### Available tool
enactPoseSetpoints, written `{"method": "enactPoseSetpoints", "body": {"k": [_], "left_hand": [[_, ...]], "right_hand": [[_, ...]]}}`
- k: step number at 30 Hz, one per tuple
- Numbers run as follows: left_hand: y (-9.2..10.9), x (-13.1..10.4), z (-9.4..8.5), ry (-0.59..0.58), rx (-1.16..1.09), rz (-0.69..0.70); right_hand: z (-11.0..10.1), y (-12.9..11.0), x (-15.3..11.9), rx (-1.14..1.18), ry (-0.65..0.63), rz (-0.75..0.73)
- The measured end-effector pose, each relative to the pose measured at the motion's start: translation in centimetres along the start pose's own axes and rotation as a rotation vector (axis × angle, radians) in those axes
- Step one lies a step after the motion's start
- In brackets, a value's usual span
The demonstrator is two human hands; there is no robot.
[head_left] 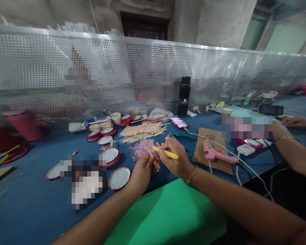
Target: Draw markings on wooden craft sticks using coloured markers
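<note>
My left hand is closed around a flat wooden stick, held upright over the blue table. In my right hand is a yellow pen, its left end touching or very near the stick. Just behind my hands lies a pile of small pink and purple bands. Beyond that pile, many wooden sticks are heaped. Several round red-rimmed discs lie left of my left hand. Green material covers the area below my forearms.
A pink glue gun rests on cardboard at right, with white cables nearby. A black bottle stands by the perforated metal screen. Another person's arm reaches in from the right.
</note>
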State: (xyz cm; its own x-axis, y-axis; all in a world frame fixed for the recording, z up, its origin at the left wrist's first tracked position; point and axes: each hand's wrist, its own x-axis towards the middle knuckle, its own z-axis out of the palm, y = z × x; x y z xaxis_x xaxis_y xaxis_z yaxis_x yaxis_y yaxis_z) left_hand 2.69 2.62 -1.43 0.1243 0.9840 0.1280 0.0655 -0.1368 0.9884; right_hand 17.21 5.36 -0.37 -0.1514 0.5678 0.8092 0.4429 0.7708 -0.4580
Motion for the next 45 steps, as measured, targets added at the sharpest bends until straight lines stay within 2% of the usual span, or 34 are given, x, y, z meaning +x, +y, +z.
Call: {"method": "enactPoseSetpoints", "body": {"k": [5,13,18,24,29,35,41,45], "left_hand": [[0.02,0.01,0.03,0.009,-0.001,0.006],[0.37,-0.11,0.06,0.003,0.004,-0.008],[0.24,-0.1,0.01,0.011,0.0,-0.009],[0.41,-0.14,0.02,0.006,-0.005,-0.041],[0.46,-0.15,-0.09,-0.004,-0.006,-0.045],[0.23,-0.11,-0.19,-0.007,-0.006,-0.053],[0.06,-0.07,-0.14,-0.018,0.006,-0.049],[0.08,-0.07,-0.04,-0.019,0.004,-0.039]], "right_hand": [[-0.01,-0.67,0.07,0.045,-0.055,-0.048],[0.0,0.09,-0.07,0.002,-0.006,0.008],[0.06,-0.42,-0.07,0.025,-0.076,-0.039],[-0.07,0.23,0.06,-0.019,0.011,0.022],[-0.18,-0.32,0.27,0.096,-0.046,-0.021],[0.09,-0.18,-0.22,0.046,-0.016,0.086],[0.29,-0.07,-0.22,0.037,-0.009,0.042],[0.23,-0.44,-0.08,0.052,-0.047,0.044]]}}
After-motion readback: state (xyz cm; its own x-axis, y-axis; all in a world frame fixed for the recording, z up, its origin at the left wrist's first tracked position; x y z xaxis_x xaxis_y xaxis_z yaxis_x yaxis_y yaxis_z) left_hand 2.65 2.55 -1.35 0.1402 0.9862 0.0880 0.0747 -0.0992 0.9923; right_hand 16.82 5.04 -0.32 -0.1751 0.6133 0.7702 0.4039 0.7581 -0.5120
